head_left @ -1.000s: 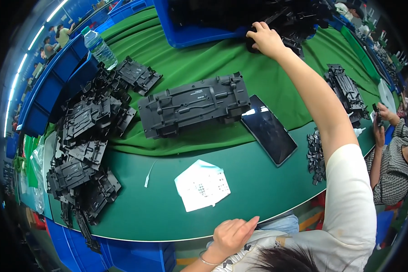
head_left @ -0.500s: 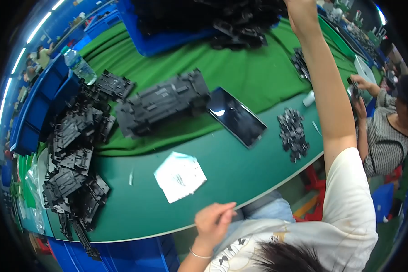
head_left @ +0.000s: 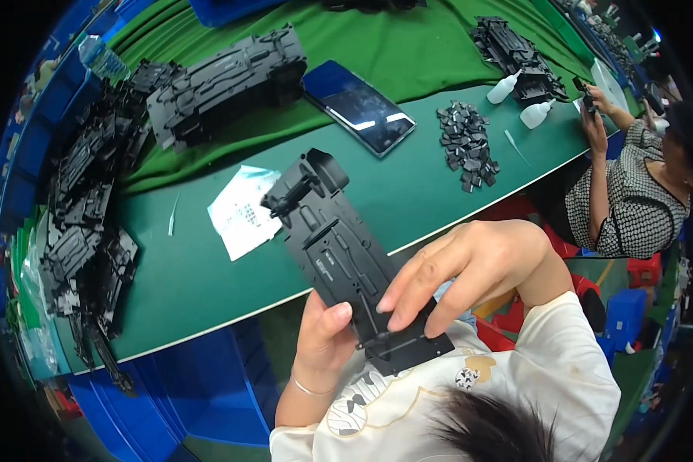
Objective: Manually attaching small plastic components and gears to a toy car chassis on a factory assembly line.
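The top edge crops the blue bin (head_left: 242, 9), while the black part (head_left: 337, 258) partly hides the left hand (head_left: 319, 339).

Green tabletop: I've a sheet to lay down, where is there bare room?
Bare tabletop shows between the phone, the pile of small pieces and the front edge, partly hidden by the held part; another between the white paper, the thin strip and that edge. Crowded: the left end, under the heap of parts, and the right, around two bottles.

the held part (head_left: 343, 263) is before the phone (head_left: 359, 108), right of the paper (head_left: 242, 215)
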A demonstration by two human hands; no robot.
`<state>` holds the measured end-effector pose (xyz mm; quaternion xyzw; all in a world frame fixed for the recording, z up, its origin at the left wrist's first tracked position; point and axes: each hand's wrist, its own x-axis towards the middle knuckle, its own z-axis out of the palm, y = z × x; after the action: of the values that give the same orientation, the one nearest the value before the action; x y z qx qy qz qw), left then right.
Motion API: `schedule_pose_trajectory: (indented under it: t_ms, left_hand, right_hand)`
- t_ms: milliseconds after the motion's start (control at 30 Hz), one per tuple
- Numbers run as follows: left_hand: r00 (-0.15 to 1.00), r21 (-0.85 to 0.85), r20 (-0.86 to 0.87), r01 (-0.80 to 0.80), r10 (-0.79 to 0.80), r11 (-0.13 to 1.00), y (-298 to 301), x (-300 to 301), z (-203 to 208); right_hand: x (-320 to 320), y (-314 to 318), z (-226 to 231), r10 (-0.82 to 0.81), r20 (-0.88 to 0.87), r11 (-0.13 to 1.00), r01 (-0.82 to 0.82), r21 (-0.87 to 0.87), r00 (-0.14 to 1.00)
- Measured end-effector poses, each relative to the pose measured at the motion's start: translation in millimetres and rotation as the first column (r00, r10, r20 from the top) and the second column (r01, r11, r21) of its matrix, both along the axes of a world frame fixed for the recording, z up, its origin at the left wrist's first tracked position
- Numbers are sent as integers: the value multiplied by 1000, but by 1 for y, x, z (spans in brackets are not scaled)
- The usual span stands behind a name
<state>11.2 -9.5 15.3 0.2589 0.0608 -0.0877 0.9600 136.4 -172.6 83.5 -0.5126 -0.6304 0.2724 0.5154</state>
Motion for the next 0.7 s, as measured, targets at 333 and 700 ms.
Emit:
schedule_pose_trajectory:
  t_ms: [333,700]
  left_hand:
    - [849,405,86,-509,522,760,2,-2,1]
    - [823,407,60,-536,564,739,15,-1,-13]
  right_hand:
    - [127,-46,-54,-702,666,196,967,-160,252]
    - [117,-38,-54,-891,407,165,978,-124,202]
